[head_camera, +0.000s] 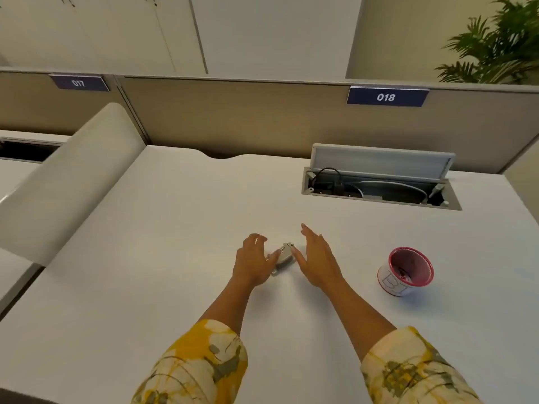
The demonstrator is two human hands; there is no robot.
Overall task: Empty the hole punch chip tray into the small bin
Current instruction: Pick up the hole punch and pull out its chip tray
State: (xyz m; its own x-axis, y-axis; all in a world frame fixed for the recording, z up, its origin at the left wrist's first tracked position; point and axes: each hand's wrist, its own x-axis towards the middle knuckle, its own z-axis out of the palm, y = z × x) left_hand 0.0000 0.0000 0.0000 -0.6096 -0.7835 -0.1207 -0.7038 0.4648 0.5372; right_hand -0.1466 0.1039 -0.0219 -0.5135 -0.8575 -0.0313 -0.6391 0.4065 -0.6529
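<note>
Single head view: looks forward and down over white desk [175,214], partition [233,118] beyond.

white desk [175,214] | beige partition [233,118] | white cabinets [262,33] | plant [495,45]

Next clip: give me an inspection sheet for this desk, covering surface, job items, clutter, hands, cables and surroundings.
Surface: white desk, bare around the work.
Job's things: hole punch on desk between the hands; small bin upright, to its right, apart.
Clutter: nothing seen.
Hands: left hand and right hand open, flanking the punch; grip not yet closed.
Cables: cables inside open desk hatch.
Surroundings: partition with signs 017, 018; plant.
</note>
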